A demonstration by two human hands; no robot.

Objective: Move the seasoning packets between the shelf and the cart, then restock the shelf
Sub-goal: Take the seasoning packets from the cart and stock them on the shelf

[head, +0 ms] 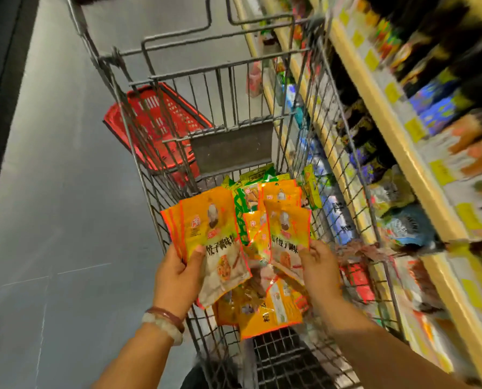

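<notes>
Both hands are over the cart, so we start at the left. Our left hand (178, 272) grips a fanned stack of orange seasoning packets (206, 228), thumb laid across the front, fingers curled behind, holding them upright above the cart's left wall. We judge these pouches light and floppy, with glossy film that will slide against its neighbours, so a stack wants a firm pinch near the lower edge, as it has now.

Moving across, the loose pile of packets (265, 307) lies on the cart floor between our hands, orange ones on top and green ones (244, 197) further back. They overlap at all angles; we'd lift them by a flat edge, not a corner, since thin film crumples and the contents shift.

Now the right: our right hand (319, 266) pinches the lower edge of another orange packet (289, 228), thumb in front, standing it up beside the pile. The cart (150, 175) is wire-sided, with a red basket (150, 124) behind its left wall.

Farthest right, the shelf (402, 153) runs alongside, blurred, its stock unreadable. We reckon restocking is ahead of us.
</notes>
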